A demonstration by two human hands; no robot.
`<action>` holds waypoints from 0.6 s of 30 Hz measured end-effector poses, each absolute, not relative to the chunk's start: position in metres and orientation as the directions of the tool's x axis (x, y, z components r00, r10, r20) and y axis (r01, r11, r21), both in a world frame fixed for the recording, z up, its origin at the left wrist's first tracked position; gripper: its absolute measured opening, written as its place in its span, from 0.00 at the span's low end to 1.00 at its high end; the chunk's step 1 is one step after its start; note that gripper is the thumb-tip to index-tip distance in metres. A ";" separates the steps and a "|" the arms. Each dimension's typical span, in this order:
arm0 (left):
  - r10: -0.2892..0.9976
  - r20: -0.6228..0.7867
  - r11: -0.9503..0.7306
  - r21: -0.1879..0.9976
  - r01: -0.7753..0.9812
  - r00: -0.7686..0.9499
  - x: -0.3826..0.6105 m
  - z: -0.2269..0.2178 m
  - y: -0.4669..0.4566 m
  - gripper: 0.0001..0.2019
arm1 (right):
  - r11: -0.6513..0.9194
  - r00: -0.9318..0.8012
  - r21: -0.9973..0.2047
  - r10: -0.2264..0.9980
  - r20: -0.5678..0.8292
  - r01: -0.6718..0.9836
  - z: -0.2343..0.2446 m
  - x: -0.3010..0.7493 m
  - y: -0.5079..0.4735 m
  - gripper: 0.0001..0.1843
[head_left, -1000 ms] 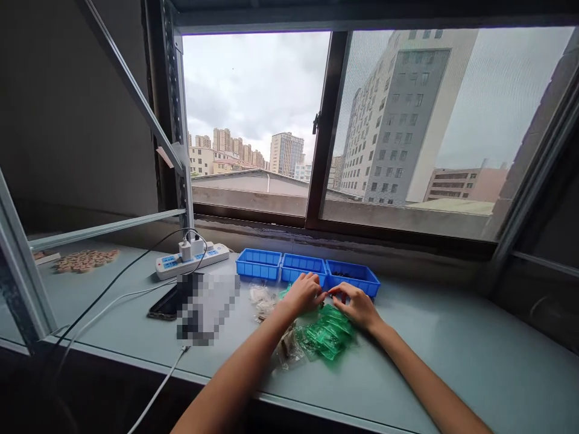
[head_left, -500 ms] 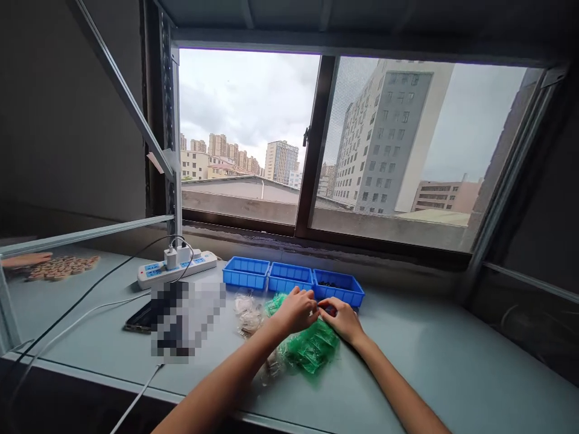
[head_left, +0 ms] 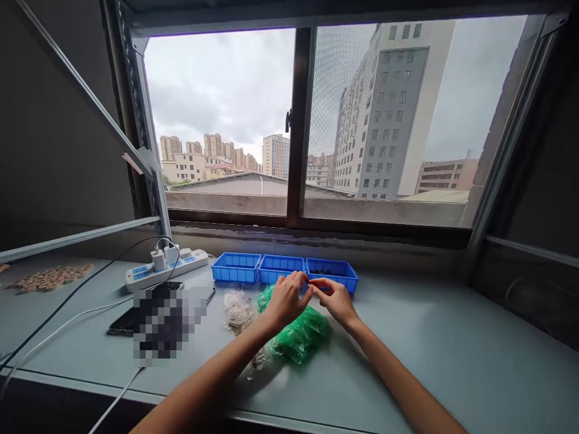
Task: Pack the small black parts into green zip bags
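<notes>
Small contents could be lost among the crinkled green plastic bags (head_left: 301,337) if grip slips.
In the head view, the left hand (head_left: 289,299) and right hand (head_left: 335,300) are brought fingertip to fingertip; what is pinched cannot be told. Bags are heaped at 6 o'clock, blue bins (head_left: 275,271) lined up from 11 to 1. The pale surface (head_left: 429,343) is lit by a window (head_left: 302,120) at 12.

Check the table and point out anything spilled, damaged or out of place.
The green packets lie heaped, but nothing looks clearly spilled or damaged. Only the pixelated patch looks odd, hiding part of a dark flat device.
</notes>
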State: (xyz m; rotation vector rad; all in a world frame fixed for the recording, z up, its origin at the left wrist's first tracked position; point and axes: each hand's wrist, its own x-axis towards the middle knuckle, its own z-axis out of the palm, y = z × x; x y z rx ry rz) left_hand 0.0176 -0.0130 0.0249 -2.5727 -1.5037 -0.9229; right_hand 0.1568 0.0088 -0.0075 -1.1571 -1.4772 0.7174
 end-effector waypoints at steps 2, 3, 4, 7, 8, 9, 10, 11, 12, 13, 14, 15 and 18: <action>0.810 0.491 -0.514 0.335 0.789 0.319 0.019 0.022 -0.012 0.08 | 0.283 0.085 -0.956 0.954 0.289 0.071 -0.008 0.154 0.011 0.21; 0.815 0.487 -0.516 0.362 0.777 0.314 0.020 0.021 -0.011 0.08 | 0.241 0.089 -0.970 0.967 0.240 -0.003 -0.008 0.154 0.012 0.22; 0.815 0.480 -0.528 0.384 0.758 0.325 0.019 0.019 -0.010 0.08 | 0.198 0.084 -0.979 0.978 0.193 -0.056 -0.008 0.154 0.012 0.22; 0.795 0.464 -0.589 0.439 0.678 0.391 0.017 0.015 -0.006 0.07 | 0.088 0.019 -0.985 0.996 0.086 -0.147 -0.007 0.157 0.010 0.21; 0.788 0.468 -0.602 0.453 0.657 0.400 0.017 0.014 -0.005 0.06 | 0.061 -0.007 -0.984 0.998 0.063 -0.165 -0.007 0.159 0.009 0.20; 0.784 0.476 -0.608 0.463 0.645 0.398 0.016 0.013 -0.004 0.06 | 0.039 -0.029 -0.983 0.999 0.045 -0.178 -0.006 0.160 0.008 0.20; 0.782 0.490 -0.608 0.468 0.641 0.385 0.016 0.012 -0.004 0.06 | 0.019 -0.048 -0.983 0.998 0.028 -0.185 -0.005 0.160 0.007 0.21; 0.781 0.505 -0.606 0.471 0.641 0.367 0.017 0.012 -0.004 0.05 | 0.005 -0.057 -0.983 0.998 0.016 -0.185 -0.005 0.161 0.006 0.21; 0.780 0.518 -0.604 0.475 0.640 0.352 0.017 0.011 -0.004 0.05 | -0.003 -0.063 -0.984 0.998 0.008 -0.178 -0.004 0.160 0.005 0.21; 0.780 0.527 -0.602 0.483 0.636 0.338 0.018 0.009 -0.005 0.05 | -0.007 -0.067 -0.986 0.998 0.005 -0.167 -0.004 0.160 0.005 0.21; 0.780 0.535 -0.600 0.495 0.628 0.324 0.020 0.008 -0.005 0.06 | -0.006 -0.074 -0.988 0.997 0.006 -0.155 -0.004 0.159 0.004 0.21; 0.782 0.541 -0.598 0.511 0.617 0.310 0.021 0.006 -0.005 0.07 | -0.003 -0.085 -0.989 0.996 0.009 -0.146 -0.004 0.158 0.003 0.20; 0.778 0.564 -0.600 0.535 0.594 0.278 0.022 0.003 -0.006 0.09 | -0.001 -0.119 -0.986 0.993 0.019 -0.169 -0.003 0.154 -0.001 0.20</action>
